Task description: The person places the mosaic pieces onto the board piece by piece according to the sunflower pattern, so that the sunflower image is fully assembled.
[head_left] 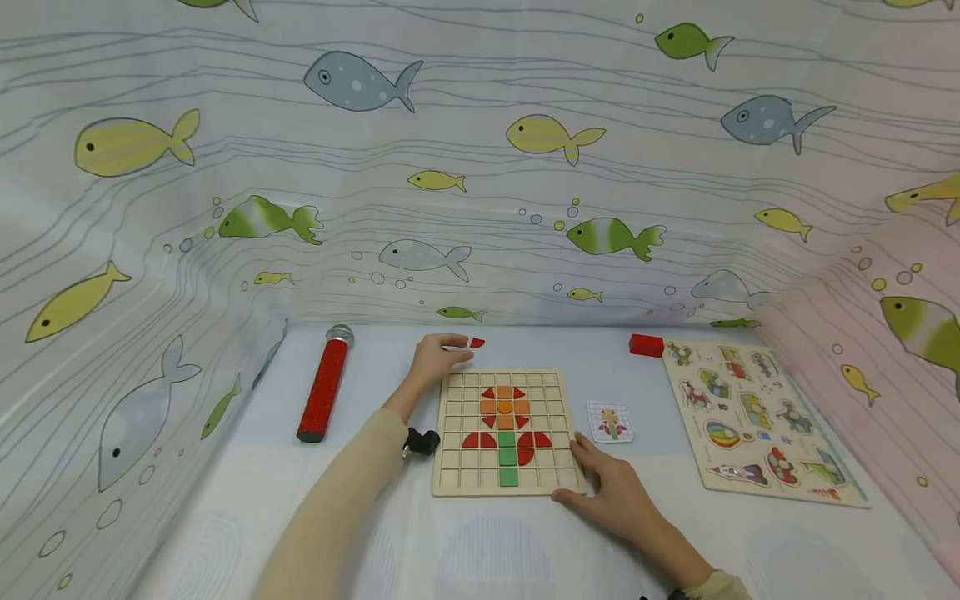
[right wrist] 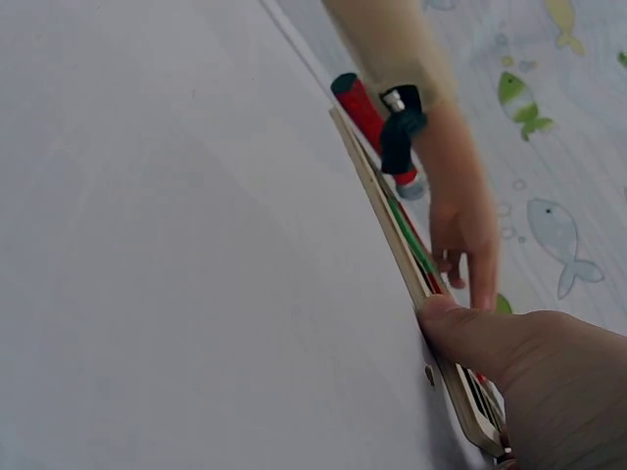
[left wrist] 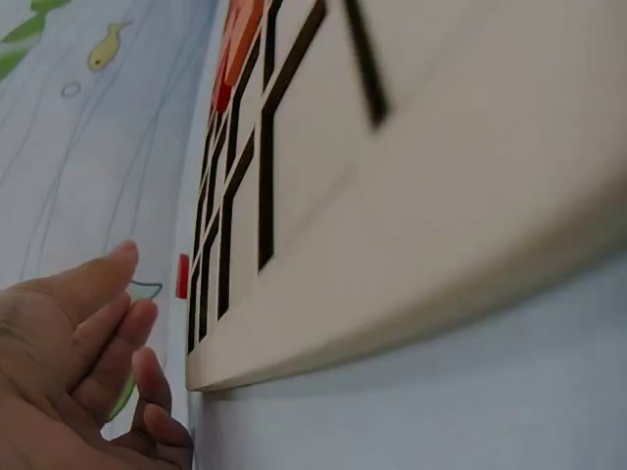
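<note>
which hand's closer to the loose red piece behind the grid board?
Left. The left hand has fingertips just beside the loose red piece; the right hand rests at the grid board near corner, far across it.

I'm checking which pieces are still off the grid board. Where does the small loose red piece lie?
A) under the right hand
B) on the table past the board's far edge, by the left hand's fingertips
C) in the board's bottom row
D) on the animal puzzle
B: in the head view the small red piece lies on the table beyond the far edge of the grid board, just off the left hand.
</note>
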Tool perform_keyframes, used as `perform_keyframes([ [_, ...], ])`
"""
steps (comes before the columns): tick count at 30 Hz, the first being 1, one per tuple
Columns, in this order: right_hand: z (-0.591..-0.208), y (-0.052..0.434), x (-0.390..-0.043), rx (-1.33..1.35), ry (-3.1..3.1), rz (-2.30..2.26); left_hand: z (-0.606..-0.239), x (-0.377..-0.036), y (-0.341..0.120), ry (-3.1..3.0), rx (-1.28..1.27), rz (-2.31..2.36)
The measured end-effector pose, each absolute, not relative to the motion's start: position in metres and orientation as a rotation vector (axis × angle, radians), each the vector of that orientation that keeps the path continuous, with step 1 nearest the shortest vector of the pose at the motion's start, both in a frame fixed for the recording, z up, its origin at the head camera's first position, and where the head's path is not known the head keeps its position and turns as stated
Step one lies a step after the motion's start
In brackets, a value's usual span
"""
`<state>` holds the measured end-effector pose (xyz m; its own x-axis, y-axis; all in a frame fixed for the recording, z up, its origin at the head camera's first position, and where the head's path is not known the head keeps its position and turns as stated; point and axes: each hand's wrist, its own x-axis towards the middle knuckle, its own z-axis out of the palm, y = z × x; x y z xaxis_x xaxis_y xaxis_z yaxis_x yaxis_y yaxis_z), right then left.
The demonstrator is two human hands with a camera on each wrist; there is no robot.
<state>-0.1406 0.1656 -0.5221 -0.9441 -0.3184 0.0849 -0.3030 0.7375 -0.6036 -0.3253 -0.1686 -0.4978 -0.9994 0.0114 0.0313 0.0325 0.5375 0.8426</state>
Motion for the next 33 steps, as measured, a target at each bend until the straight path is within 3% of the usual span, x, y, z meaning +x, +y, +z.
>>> perform_keyframes([
  [11, -0.522, 0.166, -0.138, -0.508, 2.920, -0.999, -0.507, -0.360, -0.160, -2.750, -0.006, -1.538],
  [33, -0.526, 0.169, -0.143, -0.587, 2.935, -1.022, -0.506, -0.374, -0.168, -2.861, -0.195, -1.452],
])
